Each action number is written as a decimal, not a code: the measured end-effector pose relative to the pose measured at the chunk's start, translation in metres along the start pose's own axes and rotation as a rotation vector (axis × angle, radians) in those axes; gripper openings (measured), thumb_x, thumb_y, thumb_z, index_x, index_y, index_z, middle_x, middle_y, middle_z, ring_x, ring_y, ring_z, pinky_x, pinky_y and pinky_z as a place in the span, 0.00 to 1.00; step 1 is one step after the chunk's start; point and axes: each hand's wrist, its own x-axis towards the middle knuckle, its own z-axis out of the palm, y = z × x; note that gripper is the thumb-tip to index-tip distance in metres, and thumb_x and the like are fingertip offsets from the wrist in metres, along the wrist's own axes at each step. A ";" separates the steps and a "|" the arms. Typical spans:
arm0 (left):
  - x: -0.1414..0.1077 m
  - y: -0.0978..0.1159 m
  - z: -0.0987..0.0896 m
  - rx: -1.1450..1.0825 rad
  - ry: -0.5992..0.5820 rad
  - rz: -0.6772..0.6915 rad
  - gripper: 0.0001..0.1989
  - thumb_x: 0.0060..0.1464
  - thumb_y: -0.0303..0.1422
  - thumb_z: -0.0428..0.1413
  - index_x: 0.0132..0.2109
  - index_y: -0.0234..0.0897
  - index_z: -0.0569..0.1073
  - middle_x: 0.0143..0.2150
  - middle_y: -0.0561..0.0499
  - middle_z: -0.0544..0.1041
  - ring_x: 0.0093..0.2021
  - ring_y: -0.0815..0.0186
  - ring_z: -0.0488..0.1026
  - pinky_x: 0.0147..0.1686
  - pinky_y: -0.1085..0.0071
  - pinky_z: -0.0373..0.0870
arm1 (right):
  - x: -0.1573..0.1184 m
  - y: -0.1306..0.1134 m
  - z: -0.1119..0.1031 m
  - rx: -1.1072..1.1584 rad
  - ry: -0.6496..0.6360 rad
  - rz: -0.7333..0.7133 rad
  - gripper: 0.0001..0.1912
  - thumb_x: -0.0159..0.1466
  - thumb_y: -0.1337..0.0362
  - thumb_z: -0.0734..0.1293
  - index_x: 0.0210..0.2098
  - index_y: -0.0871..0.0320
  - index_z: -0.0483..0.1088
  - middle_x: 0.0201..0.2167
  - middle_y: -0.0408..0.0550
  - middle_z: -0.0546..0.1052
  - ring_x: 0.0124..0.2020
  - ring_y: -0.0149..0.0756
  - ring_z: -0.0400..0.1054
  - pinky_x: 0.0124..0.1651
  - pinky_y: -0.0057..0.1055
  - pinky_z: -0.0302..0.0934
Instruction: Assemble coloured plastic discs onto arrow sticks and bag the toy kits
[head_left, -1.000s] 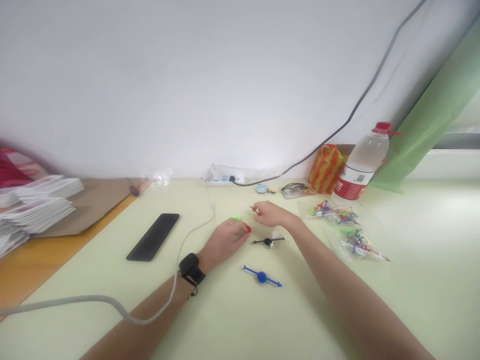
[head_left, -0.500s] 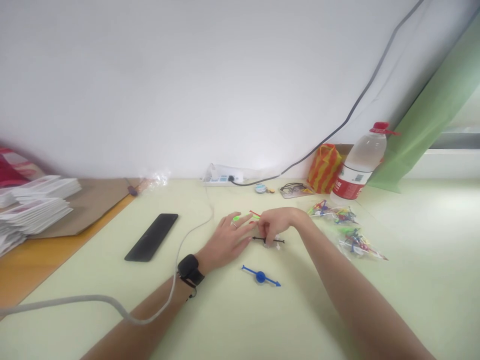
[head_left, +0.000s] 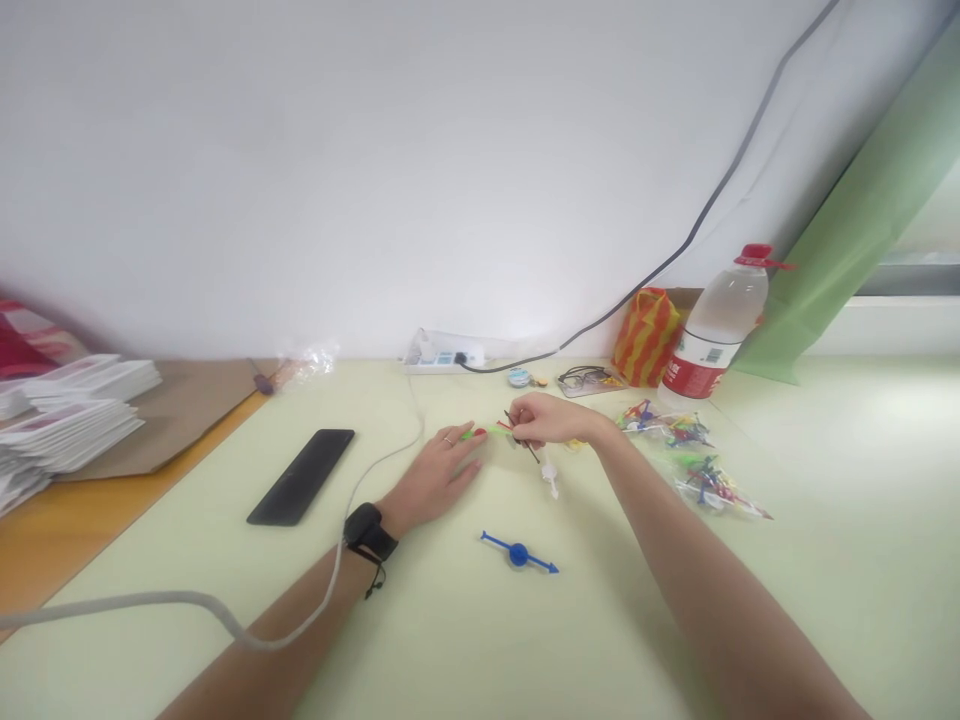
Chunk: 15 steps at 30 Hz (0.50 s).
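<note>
My right hand [head_left: 544,420] is closed in a pinch on a black arrow spinner [head_left: 533,454], tilted and partly hidden by the fingers. A white arrow spinner [head_left: 550,480] lies just below that hand. My left hand [head_left: 431,475], with a ring and a black watch, rests flat with fingers stretched. By its fingertips is a green spinner [head_left: 468,435] with a red piece [head_left: 481,433] beside it; whether the fingers touch them I cannot tell. Nearer to me lies a blue arrow spinner [head_left: 519,555]. Something yellow [head_left: 576,443] shows behind my right wrist.
Bags of coloured spinners [head_left: 716,485] lie right, below a large water bottle [head_left: 705,335]. At left are a black phone-like slab [head_left: 301,477] and stacked white cards [head_left: 71,430]. A grey cable [head_left: 337,580] crosses my left forearm. A power strip [head_left: 442,360] sits by the wall.
My right hand has lifted the black spinner off the table and moved slightly away from me, turning it steeper. The white spinner is now uncovered. My left hand has drawn back slightly leftward.
</note>
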 end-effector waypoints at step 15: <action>0.009 0.018 -0.006 -0.495 0.431 0.010 0.11 0.66 0.35 0.58 0.54 0.43 0.78 0.56 0.46 0.78 0.53 0.59 0.78 0.53 0.61 0.79 | 0.023 -0.015 0.050 0.267 0.122 -0.149 0.03 0.62 0.65 0.63 0.32 0.55 0.62 0.25 0.40 0.73 0.28 0.30 0.68 0.32 0.26 0.62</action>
